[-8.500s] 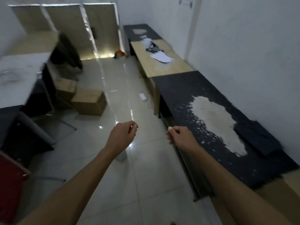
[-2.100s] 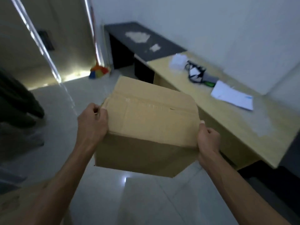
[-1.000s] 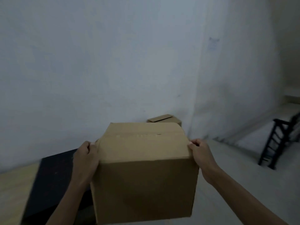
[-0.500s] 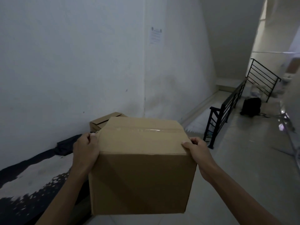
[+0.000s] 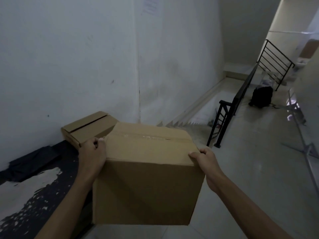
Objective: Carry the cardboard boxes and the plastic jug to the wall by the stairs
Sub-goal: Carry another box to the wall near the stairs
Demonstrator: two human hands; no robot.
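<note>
Left hand (image 5: 92,156) and right hand (image 5: 206,162) grip our taped brown cardboard box (image 5: 146,173) by its sides; having turned from the room, we now near the flat cardboard box (image 5: 86,128) by the white wall (image 5: 69,57) beside the stairs (image 5: 195,119)

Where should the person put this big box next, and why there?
Probably lower the carried box, gripped by the left hand and right hand, to the floor beside the box by the wall. It is still held up, and the stairs lie just beyond.
</note>
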